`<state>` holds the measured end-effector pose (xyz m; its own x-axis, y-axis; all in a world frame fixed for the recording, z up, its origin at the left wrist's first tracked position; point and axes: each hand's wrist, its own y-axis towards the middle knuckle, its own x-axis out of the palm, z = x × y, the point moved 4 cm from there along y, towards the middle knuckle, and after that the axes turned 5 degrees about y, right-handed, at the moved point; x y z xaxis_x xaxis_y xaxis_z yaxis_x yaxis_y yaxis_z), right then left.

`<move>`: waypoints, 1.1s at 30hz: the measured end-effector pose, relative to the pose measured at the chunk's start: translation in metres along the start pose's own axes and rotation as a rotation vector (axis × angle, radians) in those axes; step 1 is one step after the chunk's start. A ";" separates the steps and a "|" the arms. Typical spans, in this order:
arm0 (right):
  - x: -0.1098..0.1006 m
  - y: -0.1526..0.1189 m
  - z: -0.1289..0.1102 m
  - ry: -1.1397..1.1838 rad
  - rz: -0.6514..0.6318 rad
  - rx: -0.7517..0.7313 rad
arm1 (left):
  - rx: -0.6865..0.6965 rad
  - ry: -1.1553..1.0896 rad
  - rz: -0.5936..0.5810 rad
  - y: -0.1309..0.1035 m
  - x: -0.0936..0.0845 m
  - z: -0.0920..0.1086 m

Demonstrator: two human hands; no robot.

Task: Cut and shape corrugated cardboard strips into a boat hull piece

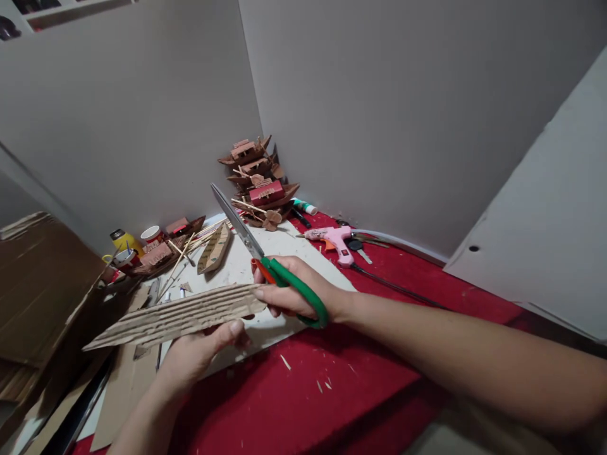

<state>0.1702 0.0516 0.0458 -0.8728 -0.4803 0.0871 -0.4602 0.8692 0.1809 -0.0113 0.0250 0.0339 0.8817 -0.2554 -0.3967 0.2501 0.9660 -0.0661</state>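
A pointed strip of corrugated cardboard [177,316], its ridges bared, is held in front of me above the table. My left hand [202,351] is closed at its lower edge, thumb along the near side and most fingers hidden. My right hand [296,287] grips green-and-orange-handled scissors [241,230], whose blades look closed and point up and away to the left. The right thumb also presses on the strip's right end. Beyond the strip, a small cardboard boat hull [215,248] lies on a white sheet [279,243].
Stacked model boats [265,189] stand in the corner. A pink glue gun [332,237] and a key [363,251] lie at right. Cups [152,234], a yellow bottle [124,241] and thin sticks [180,262] are at back left. A cardboard box [42,284] stands at left; scraps litter the red tabletop [303,392].
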 end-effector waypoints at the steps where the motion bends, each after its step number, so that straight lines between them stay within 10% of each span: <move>1: -0.005 0.001 -0.003 -0.048 -0.032 -0.013 | -0.009 0.041 -0.058 0.003 -0.004 -0.001; 8: -0.013 0.004 -0.005 -0.268 -0.386 -0.068 | -0.086 -0.265 -0.086 0.013 -0.014 -0.007; 14: -0.003 0.006 0.004 -0.203 -0.303 -0.107 | -0.221 -0.176 -0.273 -0.008 0.019 -0.005; 21: -0.008 0.006 0.008 -0.105 -0.003 -0.034 | 0.016 -0.411 0.402 0.004 -0.016 0.000; 33: 0.016 -0.003 0.018 -0.678 -0.211 -0.141 | 0.191 -0.458 0.548 -0.004 -0.020 -0.002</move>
<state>0.1551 0.0431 0.0290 -0.6976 -0.4174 -0.5824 -0.6444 0.7208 0.2553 -0.0307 0.0260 0.0406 0.9683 0.2299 0.0976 -0.2458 0.9466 0.2088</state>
